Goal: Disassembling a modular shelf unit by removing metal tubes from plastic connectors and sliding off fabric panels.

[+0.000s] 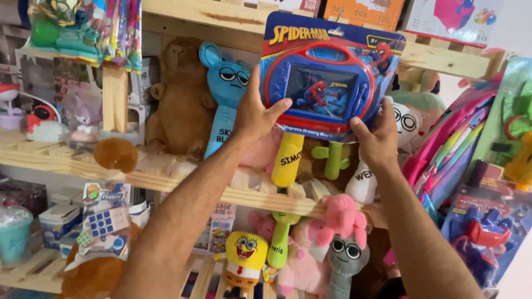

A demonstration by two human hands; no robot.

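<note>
At the left end of the middle shelf (66,158) sit small figurines, then a brown plush (180,102) and a blue long-eared plush (224,91) leaning against the back. The left hand (256,113) is raised in front of them, its grip pinching the lower left edge of the packaged drawing board (327,75), thumb across the front of the card, fingers hidden behind. The board is held upright in the air, above the shelf's front edge and just under the upper shelf (221,16). The right hand (378,141) props its lower right corner, thumb on the front, the fingers curled behind.

To do this well, keep both grips on the card's edges, level, and clear of the yellow plush (288,158) below.
</note>
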